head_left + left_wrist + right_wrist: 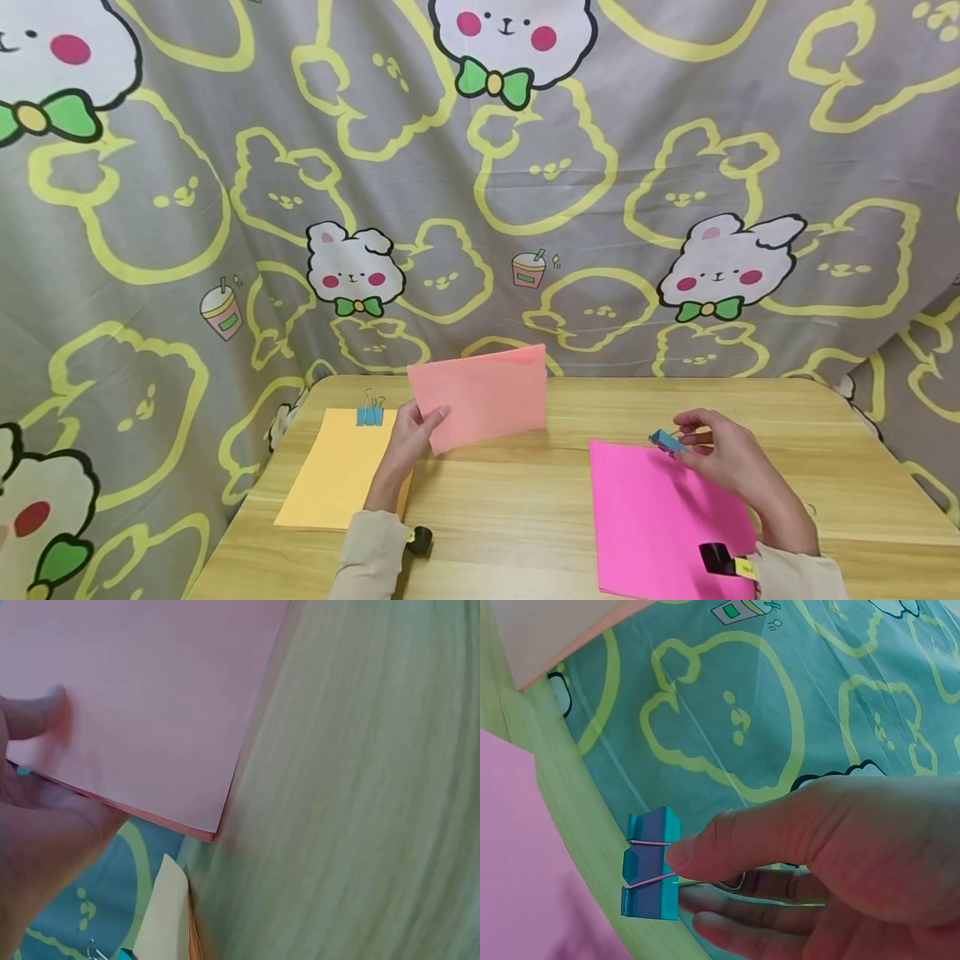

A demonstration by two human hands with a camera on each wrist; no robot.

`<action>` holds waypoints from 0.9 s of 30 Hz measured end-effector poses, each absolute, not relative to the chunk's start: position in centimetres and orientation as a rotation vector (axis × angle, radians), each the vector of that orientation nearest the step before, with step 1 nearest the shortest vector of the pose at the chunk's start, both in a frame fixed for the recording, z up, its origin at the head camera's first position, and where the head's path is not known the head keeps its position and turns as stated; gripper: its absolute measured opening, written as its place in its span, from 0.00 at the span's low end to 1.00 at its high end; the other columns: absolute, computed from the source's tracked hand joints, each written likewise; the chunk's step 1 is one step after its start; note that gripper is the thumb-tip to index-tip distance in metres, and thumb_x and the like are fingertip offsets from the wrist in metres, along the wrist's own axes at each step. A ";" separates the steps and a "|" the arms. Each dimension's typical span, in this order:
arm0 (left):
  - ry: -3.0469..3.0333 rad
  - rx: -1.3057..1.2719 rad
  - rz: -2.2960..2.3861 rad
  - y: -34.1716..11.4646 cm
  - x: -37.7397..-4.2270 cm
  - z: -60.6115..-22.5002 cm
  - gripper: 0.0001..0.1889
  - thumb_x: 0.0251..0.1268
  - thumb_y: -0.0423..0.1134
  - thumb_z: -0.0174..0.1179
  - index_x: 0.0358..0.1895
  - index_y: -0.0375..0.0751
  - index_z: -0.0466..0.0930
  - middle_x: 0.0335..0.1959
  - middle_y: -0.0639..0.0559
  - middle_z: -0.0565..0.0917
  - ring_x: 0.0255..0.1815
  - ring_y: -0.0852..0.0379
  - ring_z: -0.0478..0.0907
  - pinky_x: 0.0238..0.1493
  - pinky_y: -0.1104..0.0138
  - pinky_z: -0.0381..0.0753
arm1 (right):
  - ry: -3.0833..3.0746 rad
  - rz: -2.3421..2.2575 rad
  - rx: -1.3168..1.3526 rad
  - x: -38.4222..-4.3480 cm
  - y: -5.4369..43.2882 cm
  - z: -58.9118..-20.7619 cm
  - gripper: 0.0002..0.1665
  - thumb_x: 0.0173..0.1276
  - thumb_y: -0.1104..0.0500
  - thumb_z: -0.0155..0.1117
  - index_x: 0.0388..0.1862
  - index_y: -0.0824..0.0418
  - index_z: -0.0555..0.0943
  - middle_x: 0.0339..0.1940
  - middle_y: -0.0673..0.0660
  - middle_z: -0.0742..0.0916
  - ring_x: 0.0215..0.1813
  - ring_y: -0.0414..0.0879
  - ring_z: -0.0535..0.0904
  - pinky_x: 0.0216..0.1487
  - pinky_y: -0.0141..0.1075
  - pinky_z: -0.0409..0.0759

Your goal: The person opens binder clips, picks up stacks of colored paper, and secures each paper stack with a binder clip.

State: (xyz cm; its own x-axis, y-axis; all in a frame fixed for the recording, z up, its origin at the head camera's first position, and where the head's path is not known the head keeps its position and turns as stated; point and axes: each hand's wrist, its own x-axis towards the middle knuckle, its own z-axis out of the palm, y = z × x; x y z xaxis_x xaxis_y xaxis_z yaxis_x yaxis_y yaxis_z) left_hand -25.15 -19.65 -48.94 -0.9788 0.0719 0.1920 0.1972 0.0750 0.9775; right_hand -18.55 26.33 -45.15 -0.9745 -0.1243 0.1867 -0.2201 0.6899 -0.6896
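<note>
My left hand (408,435) grips a stack of salmon-pink paper (487,396) by its left edge, thumb on the front face and fingers behind. The stack is tilted up over the table, and its sheets show as thin layers along the edge in the left wrist view. My right hand (720,454) pinches a blue binder clip (651,866) between thumb and fingers, with a wire handle reaching back among the fingers. That hand is over the upper part of a bright pink paper stack (652,525) lying on the table.
A yellow-orange paper stack (337,475) lies at the left with a blue binder clip (370,415) on its top edge. The wooden table (510,508) meets a grey curtain (450,192) with cartoon prints at the back.
</note>
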 end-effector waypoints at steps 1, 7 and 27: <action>-2.235 -0.277 -2.036 -19.6 -25.2 -49.0 0.12 0.76 0.31 0.58 0.55 0.25 0.79 0.46 0.37 0.86 0.42 0.54 0.86 0.43 0.64 0.85 | -2.770 1.160 0.281 -18.6 26.3 -45.1 0.27 0.58 0.72 0.76 0.55 0.75 0.78 0.46 0.67 0.85 0.47 0.64 0.86 0.43 0.49 0.86; -2.216 -0.206 -1.963 -18.9 -25.2 -48.9 0.12 0.76 0.31 0.58 0.54 0.24 0.79 0.43 0.34 0.86 0.39 0.50 0.87 0.39 0.61 0.87 | -2.771 1.152 0.263 -18.6 26.4 -45.2 0.31 0.59 0.71 0.76 0.60 0.78 0.75 0.47 0.69 0.85 0.47 0.63 0.86 0.43 0.48 0.86; -2.296 -0.192 -2.002 -17.7 -24.7 -48.1 0.11 0.75 0.26 0.56 0.54 0.22 0.78 0.38 0.37 0.86 0.34 0.50 0.86 0.34 0.62 0.86 | -2.583 1.325 0.224 -19.0 26.1 -45.5 0.28 0.60 0.74 0.74 0.59 0.76 0.75 0.50 0.74 0.86 0.46 0.51 0.89 0.42 0.24 0.82</action>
